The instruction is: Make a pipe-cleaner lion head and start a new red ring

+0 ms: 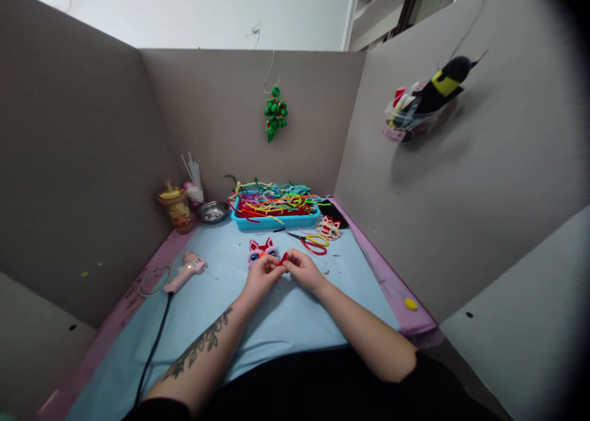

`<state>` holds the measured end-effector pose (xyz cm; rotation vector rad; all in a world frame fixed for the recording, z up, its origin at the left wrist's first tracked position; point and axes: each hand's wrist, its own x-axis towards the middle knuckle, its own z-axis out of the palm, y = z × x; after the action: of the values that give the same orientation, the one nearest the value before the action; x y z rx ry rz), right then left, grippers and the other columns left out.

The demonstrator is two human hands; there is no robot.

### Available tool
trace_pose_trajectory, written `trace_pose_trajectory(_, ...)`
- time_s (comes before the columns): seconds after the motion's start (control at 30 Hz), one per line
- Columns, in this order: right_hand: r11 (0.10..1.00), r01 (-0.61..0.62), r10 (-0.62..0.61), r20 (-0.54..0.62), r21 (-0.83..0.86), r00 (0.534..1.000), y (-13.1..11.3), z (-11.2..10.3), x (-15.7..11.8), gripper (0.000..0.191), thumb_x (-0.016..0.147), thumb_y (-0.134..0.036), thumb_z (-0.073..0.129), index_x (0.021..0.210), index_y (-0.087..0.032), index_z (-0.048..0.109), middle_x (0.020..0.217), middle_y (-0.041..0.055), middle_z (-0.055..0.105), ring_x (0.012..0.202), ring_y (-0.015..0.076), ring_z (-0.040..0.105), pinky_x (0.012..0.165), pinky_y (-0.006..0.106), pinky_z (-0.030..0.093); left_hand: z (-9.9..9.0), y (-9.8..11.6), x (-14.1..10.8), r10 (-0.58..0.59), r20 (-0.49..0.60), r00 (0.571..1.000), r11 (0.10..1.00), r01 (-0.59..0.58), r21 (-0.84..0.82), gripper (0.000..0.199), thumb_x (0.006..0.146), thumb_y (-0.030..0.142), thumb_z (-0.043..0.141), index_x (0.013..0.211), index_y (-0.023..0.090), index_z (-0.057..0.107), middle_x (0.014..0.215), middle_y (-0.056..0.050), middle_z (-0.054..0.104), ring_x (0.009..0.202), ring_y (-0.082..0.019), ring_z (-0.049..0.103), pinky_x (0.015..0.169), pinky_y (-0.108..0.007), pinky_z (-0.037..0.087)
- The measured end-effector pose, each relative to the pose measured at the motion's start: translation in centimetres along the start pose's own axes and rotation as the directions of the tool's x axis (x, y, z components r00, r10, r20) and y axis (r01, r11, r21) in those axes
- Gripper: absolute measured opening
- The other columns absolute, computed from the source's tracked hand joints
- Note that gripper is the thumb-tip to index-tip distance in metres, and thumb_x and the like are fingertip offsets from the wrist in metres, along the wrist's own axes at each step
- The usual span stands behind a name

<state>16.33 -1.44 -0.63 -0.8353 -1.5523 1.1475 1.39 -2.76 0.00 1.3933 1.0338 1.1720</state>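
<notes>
My left hand [264, 275] and my right hand [302, 268] meet over the middle of the table. Between their fingertips both pinch a short piece of red pipe cleaner [283, 259]. Just behind my left hand lies a pink and red animal face [263, 249] with pointed ears and blue eyes, partly hidden by my fingers. Scissors [313, 243] with one yellow and one red handle lie beyond my right hand, blades apart. A second animal face [329, 227], cream and red, rests near them.
A blue tray [258, 225] heaped with coloured pipe cleaners stands at the back. Leftward are a metal bowl [212, 212], a lidded cup [179, 211] and a pink glue gun [187, 275] with its cord. A green ornament [275, 115] hangs behind. Grey panels [193, 114] enclose the table.
</notes>
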Motion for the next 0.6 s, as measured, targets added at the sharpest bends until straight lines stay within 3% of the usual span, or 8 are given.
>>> trace_pose_trajectory(0.2,0.999,-0.038,0.038,-0.006,-0.006,0.999,0.21,-0.13,-0.05,0.017,0.075,-0.031,0.059,0.066,-0.018,0.053,0.056,-0.0051,0.049,0.053,0.0096,0.042,0.053,0.023,0.035,-0.02,0.04,-0.48,0.191,-0.07,0.979,0.957,-0.171,0.233,0.022,0.067,0.029,0.07,0.065,0.016,0.053,0.056,0.005,0.051,0.051,-0.008,0.047,0.05,-0.021,0.036)
trace_pose_trajectory(0.27,0.999,-0.039,0.038,-0.011,-0.009,0.999,0.12,-0.22,-0.01,0.017,0.073,-0.03,0.06,0.065,-0.017,0.053,0.056,-0.0053,0.049,0.053,0.0096,0.042,0.054,0.023,0.035,-0.05,-0.1,-0.47,0.205,-0.055,0.977,0.951,-0.186,0.247,0.021,0.066,0.028,0.07,0.065,0.016,0.054,0.057,0.004,0.052,0.053,-0.008,0.047,0.051,-0.021,0.037)
trace_pose_trajectory(0.37,0.999,-0.032,0.032,-0.026,-0.022,0.999,-0.11,-0.41,0.08,0.017,0.072,-0.03,0.061,0.064,-0.017,0.053,0.055,-0.0054,0.049,0.052,0.0095,0.042,0.053,0.023,0.035,-0.17,-0.3,-0.2,0.112,0.006,0.994,0.987,-0.111,0.118,0.023,0.068,0.034,0.069,0.076,0.015,0.058,0.063,0.001,0.057,0.057,-0.011,0.053,0.05,-0.021,0.041)
trace_pose_trajectory(0.5,0.997,-0.037,0.036,-0.011,-0.073,0.999,-0.34,-0.45,0.02,0.016,0.072,-0.028,0.06,0.062,-0.017,0.054,0.052,-0.0057,0.049,0.049,0.0087,0.04,0.051,0.022,0.033,-0.5,-0.1,0.12,-0.043,0.048,0.998,0.997,0.046,-0.055,0.042,0.068,0.045,0.069,0.095,0.014,0.063,0.076,-0.004,0.063,0.064,-0.015,0.059,0.049,-0.023,0.046)
trace_pose_trajectory(0.6,0.989,-0.044,0.049,0.03,-0.143,0.998,-0.46,-0.18,-0.15,0.015,0.073,-0.026,0.059,0.061,-0.017,0.056,0.05,-0.0054,0.049,0.049,0.0087,0.041,0.051,0.022,0.033,-0.67,0.22,0.12,-0.094,0.076,0.993,0.984,0.104,-0.143,0.043,0.063,0.042,0.075,0.094,0.013,0.064,0.077,-0.004,0.063,0.062,-0.012,0.057,0.051,-0.022,0.045)
